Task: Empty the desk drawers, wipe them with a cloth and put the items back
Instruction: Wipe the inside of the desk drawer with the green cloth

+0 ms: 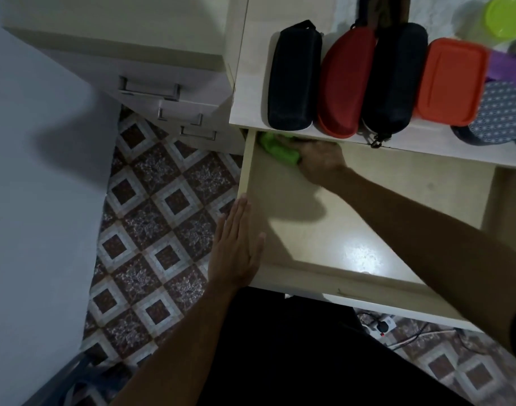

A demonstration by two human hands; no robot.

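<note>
The drawer is standing pulled out from under the worktop, and the only thing lying in it is a green cloth, bunched up in the far left corner against the back, partly tucked under the worktop's front edge. The right hand is reaching diagonally across the drawer and gripping the cloth, fingers curled down over its near end, so the cloth's long axis is running from the hand out toward the left wall of the drawer. The left hand is lying flat and open, fingers straight and together, pressing on the drawer's near left corner with fingertips pointing away from the person along the left wall. On the worktop above, a row of things is sitting side by side, long axes pointing front to back: a black case, a red case, a second black case with a clip hanging over the edge, and an orange lidded box. Right of these a patterned round pouch is lying at the edge. No writing is readable on any of them.
</note>
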